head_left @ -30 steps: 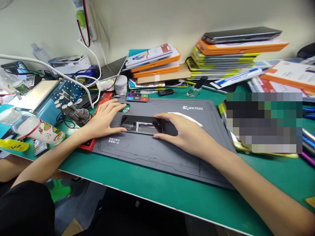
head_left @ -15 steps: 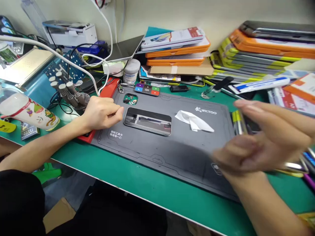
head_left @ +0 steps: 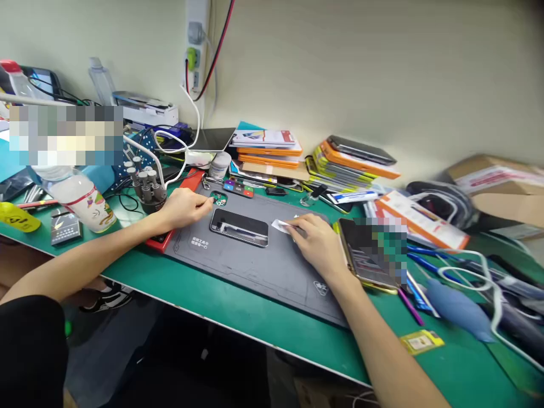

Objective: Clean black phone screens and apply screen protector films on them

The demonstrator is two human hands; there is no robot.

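Observation:
A smartphone [head_left: 238,228] with a dark, glossy screen lies face up on the grey work mat [head_left: 259,277]. To its right, my right hand [head_left: 317,241] has its fingers closed on a white tissue [head_left: 279,225], hiding most of it. My left hand [head_left: 187,207] is curled closed over the mat's left end, just left of the phone. Whatever its fingers may hold is hidden. Close to its fingertips is a recess [head_left: 220,198] in the mat with small bits in it.
Stacked orange and yellow-edged boxes [head_left: 272,152] line the wall. At left stand a patterned cup [head_left: 96,207] and a holder of grey-handled tools [head_left: 148,190]. Right of the mat lie a dark tablet-like device [head_left: 361,249], a blue air blower [head_left: 459,309] and cables.
My right hand has come down from the right onto the mat and closed on the tissue. My left hand keeps its place by the phone. The view has swung right and up.

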